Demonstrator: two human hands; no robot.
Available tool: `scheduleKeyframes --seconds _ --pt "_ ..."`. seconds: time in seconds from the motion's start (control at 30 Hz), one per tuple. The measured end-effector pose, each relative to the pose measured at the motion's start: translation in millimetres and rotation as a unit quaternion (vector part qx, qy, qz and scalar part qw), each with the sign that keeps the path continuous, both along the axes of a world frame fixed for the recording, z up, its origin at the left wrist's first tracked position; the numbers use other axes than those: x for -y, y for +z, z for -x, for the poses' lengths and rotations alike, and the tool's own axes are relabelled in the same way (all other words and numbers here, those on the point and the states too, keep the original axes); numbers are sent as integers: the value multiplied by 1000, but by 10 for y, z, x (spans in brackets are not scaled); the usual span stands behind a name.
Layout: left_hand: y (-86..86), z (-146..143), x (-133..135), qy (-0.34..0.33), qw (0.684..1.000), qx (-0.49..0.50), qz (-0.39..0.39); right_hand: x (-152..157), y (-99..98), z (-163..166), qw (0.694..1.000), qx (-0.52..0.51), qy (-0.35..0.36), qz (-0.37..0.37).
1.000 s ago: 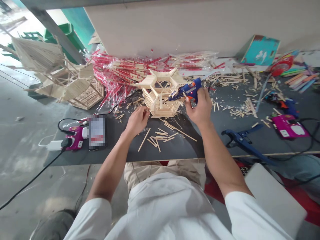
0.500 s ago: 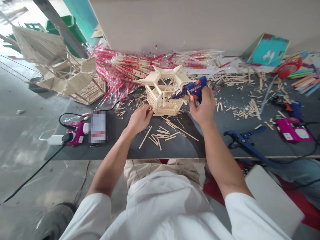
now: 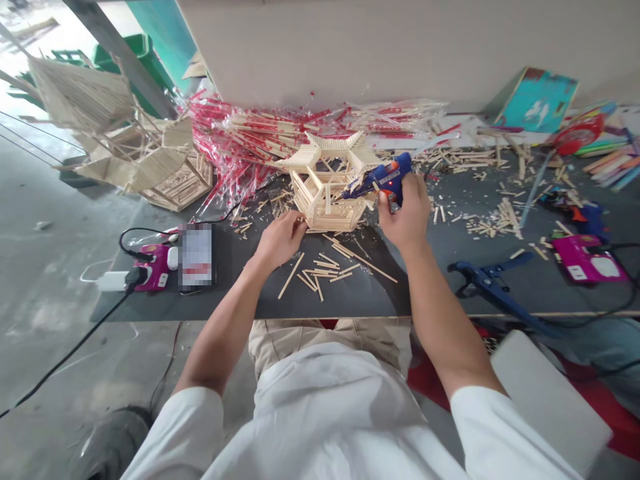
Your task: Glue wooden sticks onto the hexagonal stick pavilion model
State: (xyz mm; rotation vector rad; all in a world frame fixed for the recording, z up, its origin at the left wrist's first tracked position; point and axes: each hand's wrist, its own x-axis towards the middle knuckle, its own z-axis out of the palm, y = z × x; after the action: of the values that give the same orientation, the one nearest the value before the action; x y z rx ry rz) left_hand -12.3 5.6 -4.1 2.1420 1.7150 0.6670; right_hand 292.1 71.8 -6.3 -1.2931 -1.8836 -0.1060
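In the middle of the bench stands a small six-sided model (image 3: pixel 333 217) built of thin wooden sticks, with flared eave panels on top. My left hand (image 3: pixel 283 237) is closed at its lower left corner, thumb and fingers pinched on its edge. Whether a loose stick is also between them is hidden. My right hand (image 3: pixel 410 210) is wrapped round a blue and orange hot glue gun (image 3: pixel 393 175), red light lit. The nozzle points left into the model's right side, near an upright stick. Cut sticks (image 3: pixel 325 270) lie in front of the model.
A larger stick-built model (image 3: pixel 170 167) stands at the left. Red-and-clear bags of sticks (image 3: pixel 260 127) line the back. A phone (image 3: pixel 197 257) and a magenta power socket (image 3: pixel 157 267) lie left; a blue cutter (image 3: pixel 493 280), another magenta socket (image 3: pixel 587 260) and stick scraps lie right.
Almost nothing differs. The glue gun and my right hand have shifted very slightly; my left hand stays at the model's corner.
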Motion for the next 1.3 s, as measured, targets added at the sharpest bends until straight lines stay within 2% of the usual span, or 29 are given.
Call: scheduleKeyframes --seconds 0.2,0.43,0.6,0.8,1.3 --pt "-4 -2 -7 -4 1000 -8 11 13 14 7 1000 -27 2 3" --pt "-33 10 -17 -5 1000 -6 11 43 78 60 996 -54 -62 -38" --pt "-14 5 -8 -10 1000 -7 12 31 62 82 997 -55 -52 -14" --pt "37 12 -1 -7 998 32 -45 33 58 86 998 -50 -40 -11" --pt "43 14 13 -19 999 21 -31 40 61 94 998 -47 -25 -21"
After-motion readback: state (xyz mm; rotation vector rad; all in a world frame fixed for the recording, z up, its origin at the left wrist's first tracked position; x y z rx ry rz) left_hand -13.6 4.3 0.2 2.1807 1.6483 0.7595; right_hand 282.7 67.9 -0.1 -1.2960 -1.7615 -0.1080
